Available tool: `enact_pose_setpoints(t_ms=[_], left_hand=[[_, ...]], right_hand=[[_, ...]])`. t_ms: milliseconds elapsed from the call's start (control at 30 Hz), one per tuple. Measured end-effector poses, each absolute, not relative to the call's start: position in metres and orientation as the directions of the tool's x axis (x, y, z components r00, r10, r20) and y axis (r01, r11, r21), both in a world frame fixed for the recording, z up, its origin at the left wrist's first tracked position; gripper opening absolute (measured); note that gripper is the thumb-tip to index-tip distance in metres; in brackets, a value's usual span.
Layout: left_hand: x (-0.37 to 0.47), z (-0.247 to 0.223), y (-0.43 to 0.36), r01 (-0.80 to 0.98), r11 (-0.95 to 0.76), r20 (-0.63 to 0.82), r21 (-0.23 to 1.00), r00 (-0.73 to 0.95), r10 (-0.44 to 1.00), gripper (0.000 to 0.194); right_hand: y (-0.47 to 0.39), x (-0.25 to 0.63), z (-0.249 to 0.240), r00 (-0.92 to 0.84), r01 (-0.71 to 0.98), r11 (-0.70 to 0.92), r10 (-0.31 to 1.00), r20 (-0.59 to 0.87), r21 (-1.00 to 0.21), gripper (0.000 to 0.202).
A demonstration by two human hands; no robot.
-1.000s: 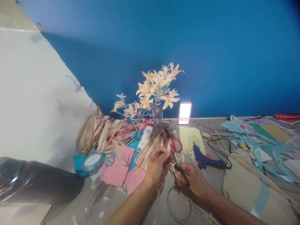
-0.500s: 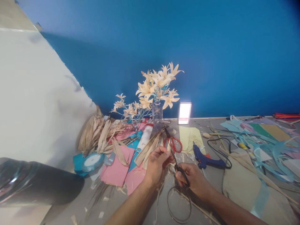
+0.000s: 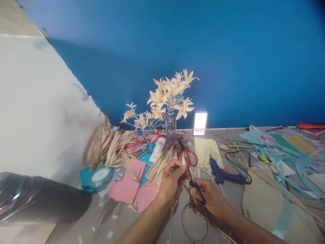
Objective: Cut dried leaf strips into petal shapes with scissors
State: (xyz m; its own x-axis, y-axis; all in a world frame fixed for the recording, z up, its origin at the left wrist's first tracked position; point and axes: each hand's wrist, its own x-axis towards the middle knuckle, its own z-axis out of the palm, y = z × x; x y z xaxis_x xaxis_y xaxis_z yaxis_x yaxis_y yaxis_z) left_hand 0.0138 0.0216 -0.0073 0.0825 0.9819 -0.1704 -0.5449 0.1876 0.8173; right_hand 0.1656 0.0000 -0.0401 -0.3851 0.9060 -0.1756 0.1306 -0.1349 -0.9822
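Observation:
My left hand (image 3: 170, 181) is closed, thumb and fingertips pinching a small pale strip of dried husk (image 3: 183, 160). In my right hand (image 3: 209, 195) are scissors with black handles (image 3: 196, 189); their blades point up and away, close beside the strip. Whether the blades touch it I cannot tell. Just beyond my hands lie red-handled scissors (image 3: 192, 158). A fan of dry husk leaves (image 3: 162, 162) spreads behind my left hand. Off to the right of my right hand rests a blue glue gun (image 3: 225, 175).
Cream husk flowers stand in a clear vase (image 3: 171, 127) by the blue wall. At left are a husk bundle (image 3: 98, 145), pink sheets (image 3: 127, 186), a ribbon spool (image 3: 100, 177) and a dark cylinder (image 3: 43, 200). Light-blue ribbons (image 3: 298, 171) tangle at right. A wire ring (image 3: 182, 222) lies in front.
The view has shifted very slightly. Both hands keep the same hold, with the blades still beside the husk strip.

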Motion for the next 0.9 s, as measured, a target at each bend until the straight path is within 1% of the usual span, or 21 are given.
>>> enact_pose_setpoints(t_ms=[200,367,467,600,767,900], left_hand=[[0.015,-0.003,0.02,-0.555,0.207,-0.191,0.806,0.088,0.978,0.029],[0.015,-0.003,0.02,-0.561,0.22,-0.197,0.798,0.102,0.975,0.028],[0.015,-0.004,0.021,-0.578,0.227,-0.205,0.784,0.105,0.973,0.027],[0.014,-0.005,0.022,-0.58,0.223,-0.197,0.784,0.109,0.974,0.027],[0.01,-0.007,0.022,-0.537,0.185,-0.154,0.823,0.102,0.983,0.021],[0.008,-0.008,0.023,-0.515,0.174,-0.129,0.84,0.123,0.984,0.019]], right_hand=[[-0.002,0.164,-0.037,-0.371,0.15,-0.156,0.906,-0.202,-0.976,0.053],[-0.002,0.164,-0.041,-0.369,0.155,-0.165,0.905,-0.212,-0.974,0.052],[-0.002,0.164,-0.044,-0.373,0.13,-0.151,0.908,-0.19,-0.98,0.056],[-0.002,0.165,-0.042,-0.395,0.057,-0.155,0.904,-0.164,-0.986,0.063],[-0.001,0.167,-0.029,-0.446,0.039,-0.138,0.884,-0.141,-0.99,0.072],[-0.001,0.167,-0.021,-0.478,0.007,-0.149,0.868,-0.134,-0.989,0.073]])
